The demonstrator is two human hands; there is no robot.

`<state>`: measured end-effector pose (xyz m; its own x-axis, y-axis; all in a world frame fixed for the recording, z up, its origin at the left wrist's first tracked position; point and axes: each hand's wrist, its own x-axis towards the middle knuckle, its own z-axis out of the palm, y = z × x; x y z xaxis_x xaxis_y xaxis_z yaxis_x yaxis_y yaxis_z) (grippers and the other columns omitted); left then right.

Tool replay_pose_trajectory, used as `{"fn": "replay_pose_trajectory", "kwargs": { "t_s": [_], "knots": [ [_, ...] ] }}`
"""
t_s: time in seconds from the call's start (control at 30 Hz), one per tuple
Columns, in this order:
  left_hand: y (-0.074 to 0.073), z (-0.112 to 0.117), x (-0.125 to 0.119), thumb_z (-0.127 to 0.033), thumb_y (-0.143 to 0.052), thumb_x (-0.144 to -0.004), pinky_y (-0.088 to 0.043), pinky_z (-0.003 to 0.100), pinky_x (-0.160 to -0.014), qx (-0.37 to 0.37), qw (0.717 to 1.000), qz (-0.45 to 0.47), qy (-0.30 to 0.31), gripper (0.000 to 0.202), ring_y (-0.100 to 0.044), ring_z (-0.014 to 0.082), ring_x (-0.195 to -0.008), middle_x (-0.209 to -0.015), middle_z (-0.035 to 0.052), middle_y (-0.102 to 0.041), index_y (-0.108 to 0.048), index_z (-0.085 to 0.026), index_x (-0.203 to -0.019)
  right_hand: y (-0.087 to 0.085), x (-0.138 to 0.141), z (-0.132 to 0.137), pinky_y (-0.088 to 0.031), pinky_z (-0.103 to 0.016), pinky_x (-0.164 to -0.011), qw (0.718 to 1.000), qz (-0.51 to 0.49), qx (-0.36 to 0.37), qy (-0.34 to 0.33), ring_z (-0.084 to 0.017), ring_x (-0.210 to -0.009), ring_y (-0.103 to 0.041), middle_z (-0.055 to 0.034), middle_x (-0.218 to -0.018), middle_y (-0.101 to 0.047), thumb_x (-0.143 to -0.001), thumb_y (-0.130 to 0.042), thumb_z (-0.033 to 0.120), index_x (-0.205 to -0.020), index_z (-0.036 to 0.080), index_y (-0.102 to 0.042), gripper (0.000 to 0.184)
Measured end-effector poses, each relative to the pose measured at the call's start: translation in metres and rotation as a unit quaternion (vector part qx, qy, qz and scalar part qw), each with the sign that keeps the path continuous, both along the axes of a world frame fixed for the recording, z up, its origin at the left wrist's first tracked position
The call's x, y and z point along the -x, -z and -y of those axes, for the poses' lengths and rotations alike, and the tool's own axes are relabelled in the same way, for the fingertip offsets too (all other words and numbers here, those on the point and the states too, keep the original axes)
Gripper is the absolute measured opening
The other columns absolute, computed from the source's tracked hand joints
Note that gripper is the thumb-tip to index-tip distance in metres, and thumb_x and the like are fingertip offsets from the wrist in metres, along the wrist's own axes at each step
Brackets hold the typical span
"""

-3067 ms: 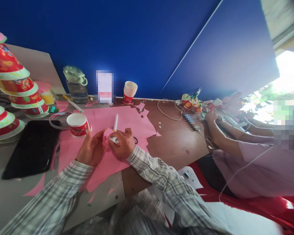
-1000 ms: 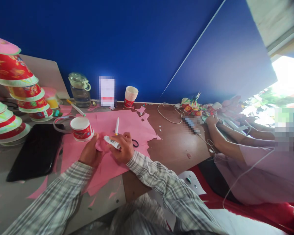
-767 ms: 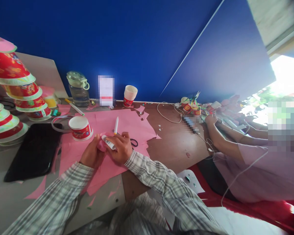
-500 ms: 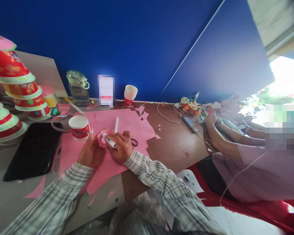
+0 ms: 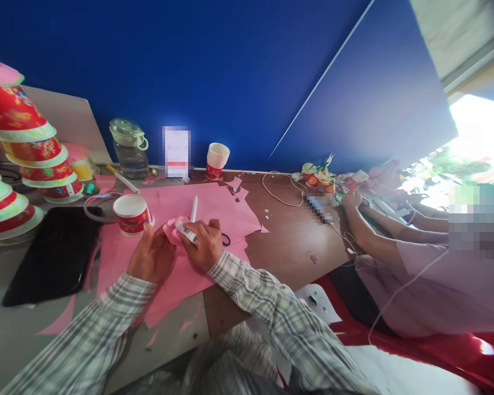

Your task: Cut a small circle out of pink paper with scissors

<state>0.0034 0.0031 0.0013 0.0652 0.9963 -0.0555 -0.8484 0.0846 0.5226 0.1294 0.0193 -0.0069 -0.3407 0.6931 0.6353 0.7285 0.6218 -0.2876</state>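
My left hand (image 5: 150, 258) and my right hand (image 5: 205, 245) meet over a large pink paper sheet (image 5: 222, 211) on the table. Between them is a small curled piece of pink paper (image 5: 172, 229), pinched by my left fingers. My right hand is closed round a small white tube (image 5: 187, 232) whose tip rests against that piece. A white pen (image 5: 194, 209) lies on the sheet just beyond my right hand. A red-and-white paper cup (image 5: 130, 214) stands left of my left hand. Black scissor handles (image 5: 226, 239) peek out beside my right hand.
A black tablet (image 5: 53, 252) lies at the left, with stacks of upturned red cups (image 5: 22, 137) behind it. A jar (image 5: 128, 148), stacked cups (image 5: 217, 160) and a white cable (image 5: 280, 192) sit near the blue wall. Another person's arms (image 5: 374, 236) rest at the right.
The curled pink piece has been turned and lifted slightly between my hands, and the white tube has shifted against it. Both hands stay in the same spot on the sheet.
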Motion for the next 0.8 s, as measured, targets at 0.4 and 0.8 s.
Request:
{"fn": "replay_pose_trajectory", "kwargs": {
  "t_s": [0.4,0.8],
  "knots": [
    [-0.003,-0.003,0.01,-0.057,-0.04,-0.071,-0.042,0.042,-0.081,0.071,0.997,0.003,0.004,0.057,-0.052,0.0282,-0.098,-0.1,0.0172,-0.06,-0.061,-0.008,-0.092,0.001,-0.001,0.001,-0.032,-0.032,-0.08,0.999,-0.005,0.001,-0.032,-0.013,-0.076,-0.066,-0.002,-0.087,-0.071,-0.085,-0.054,0.032,-0.102,0.019,-0.055,0.022],
    [0.001,0.001,0.002,-0.054,-0.044,-0.071,-0.038,0.045,-0.087,0.04,0.999,0.007,0.013,0.054,-0.049,0.0294,-0.105,-0.103,0.0165,-0.059,-0.062,-0.01,-0.096,-0.006,0.0,0.005,-0.032,-0.032,-0.079,0.999,0.017,-0.007,-0.044,-0.013,-0.077,-0.067,-0.0017,-0.087,-0.071,-0.088,-0.051,0.033,-0.103,0.02,-0.053,0.021]
  ]
}}
